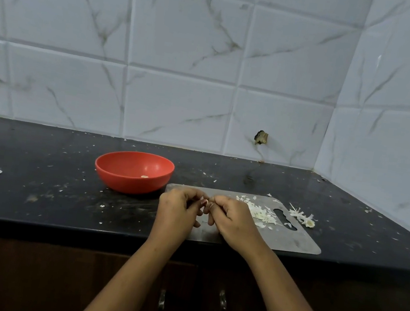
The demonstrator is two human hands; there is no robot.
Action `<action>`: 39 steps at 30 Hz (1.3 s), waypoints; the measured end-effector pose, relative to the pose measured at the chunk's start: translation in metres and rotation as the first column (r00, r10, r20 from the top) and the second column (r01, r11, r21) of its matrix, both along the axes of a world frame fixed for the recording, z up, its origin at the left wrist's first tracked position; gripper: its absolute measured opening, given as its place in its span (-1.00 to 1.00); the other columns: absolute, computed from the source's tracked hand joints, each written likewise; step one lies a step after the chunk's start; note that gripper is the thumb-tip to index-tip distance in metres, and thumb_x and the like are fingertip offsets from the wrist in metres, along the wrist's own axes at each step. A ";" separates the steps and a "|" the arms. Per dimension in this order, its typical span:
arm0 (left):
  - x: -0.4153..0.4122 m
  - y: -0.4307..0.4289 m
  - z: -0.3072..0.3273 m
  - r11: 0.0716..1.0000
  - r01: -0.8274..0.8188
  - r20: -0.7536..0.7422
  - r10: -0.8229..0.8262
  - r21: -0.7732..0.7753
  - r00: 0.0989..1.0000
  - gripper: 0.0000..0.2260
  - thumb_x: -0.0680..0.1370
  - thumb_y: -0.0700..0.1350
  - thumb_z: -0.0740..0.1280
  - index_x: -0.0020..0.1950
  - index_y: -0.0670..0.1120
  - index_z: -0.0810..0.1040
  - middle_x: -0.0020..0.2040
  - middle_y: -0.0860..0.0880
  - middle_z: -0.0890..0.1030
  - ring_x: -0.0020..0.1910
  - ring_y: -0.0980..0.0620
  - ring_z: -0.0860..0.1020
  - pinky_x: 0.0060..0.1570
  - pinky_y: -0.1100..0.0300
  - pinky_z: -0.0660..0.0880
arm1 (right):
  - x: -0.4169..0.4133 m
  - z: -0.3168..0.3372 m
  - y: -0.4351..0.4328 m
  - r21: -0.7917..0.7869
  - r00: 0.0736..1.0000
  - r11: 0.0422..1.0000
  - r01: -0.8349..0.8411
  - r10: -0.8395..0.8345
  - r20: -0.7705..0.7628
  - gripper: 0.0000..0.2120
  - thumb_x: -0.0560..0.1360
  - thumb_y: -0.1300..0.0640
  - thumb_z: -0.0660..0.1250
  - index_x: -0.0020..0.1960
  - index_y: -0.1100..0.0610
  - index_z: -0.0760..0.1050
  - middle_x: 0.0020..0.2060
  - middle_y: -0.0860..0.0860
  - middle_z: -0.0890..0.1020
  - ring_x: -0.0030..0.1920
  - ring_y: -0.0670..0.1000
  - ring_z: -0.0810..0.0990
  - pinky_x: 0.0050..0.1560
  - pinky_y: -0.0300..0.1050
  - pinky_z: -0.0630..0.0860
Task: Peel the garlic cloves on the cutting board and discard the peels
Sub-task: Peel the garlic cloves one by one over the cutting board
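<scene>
A black worktop, speckled with pale scraps, runs into a corner of white marbled wall tiles, with dark cabinet doors below its front edge. A grey cutting board lies at the front edge, towards the right. A red bowl sits just off the board's back left corner, one pale piece inside. A pile of peels covers the board's back right part. Over the board's left end, the left hand and right hand meet, fingers curled, pinching a small garlic clove between their fingertips.
</scene>
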State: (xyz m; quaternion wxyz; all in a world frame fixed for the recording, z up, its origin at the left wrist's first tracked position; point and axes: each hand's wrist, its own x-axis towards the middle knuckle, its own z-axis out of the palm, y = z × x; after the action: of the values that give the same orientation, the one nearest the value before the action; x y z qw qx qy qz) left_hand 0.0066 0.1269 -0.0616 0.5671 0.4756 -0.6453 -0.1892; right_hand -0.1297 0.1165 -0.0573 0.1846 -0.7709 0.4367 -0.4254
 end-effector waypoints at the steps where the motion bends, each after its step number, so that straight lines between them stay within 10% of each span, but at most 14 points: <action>1: 0.000 0.000 0.000 1.000 -0.004 0.005 0.004 -0.005 1.000 -0.81 0.53 -0.31 0.34 -0.17 -0.06 0.66 -0.27 0.02 0.62 -0.37 0.12 0.60 -0.41 0.23 0.58 | 0.000 0.000 0.000 -0.004 1.000 1.000 0.000 0.000 -0.014 -0.66 0.59 0.26 0.19 -0.30 -0.02 0.47 -0.49 -0.12 0.52 -0.51 -0.14 0.40 -0.45 -0.35 0.28; 21: -0.014 0.005 -0.001 0.999 -0.010 0.023 0.011 -0.051 1.000 -0.83 0.52 -0.35 0.31 -0.10 -0.19 0.69 -0.26 -0.05 0.68 -0.25 0.19 0.63 -0.28 0.40 0.54 | 0.003 -0.006 -0.003 -0.016 0.962 0.997 0.077 -0.070 0.263 -0.81 0.49 0.26 0.33 -0.29 0.25 0.59 -0.41 0.18 0.60 -0.40 -0.04 0.50 -0.35 -0.16 0.43; 39: -0.003 0.005 0.006 0.951 0.240 -0.480 -0.120 0.197 0.869 -0.91 0.52 -0.30 0.37 -0.04 -0.15 0.63 -0.22 -0.10 0.69 -0.34 0.10 0.62 -0.28 0.29 0.56 | -0.002 0.004 0.001 0.195 0.874 0.981 -0.020 -0.078 0.480 -0.84 0.50 0.27 0.35 -0.24 0.17 0.64 -0.43 0.04 0.62 -0.47 -0.10 0.43 -0.44 -0.28 0.39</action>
State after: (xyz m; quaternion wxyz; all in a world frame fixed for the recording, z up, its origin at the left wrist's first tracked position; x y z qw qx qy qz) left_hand 0.0040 0.1318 -0.0555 0.6195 0.4216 -0.5043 -0.4291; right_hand -0.1314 0.1178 -0.0537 0.3559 -0.6110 0.4273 -0.5634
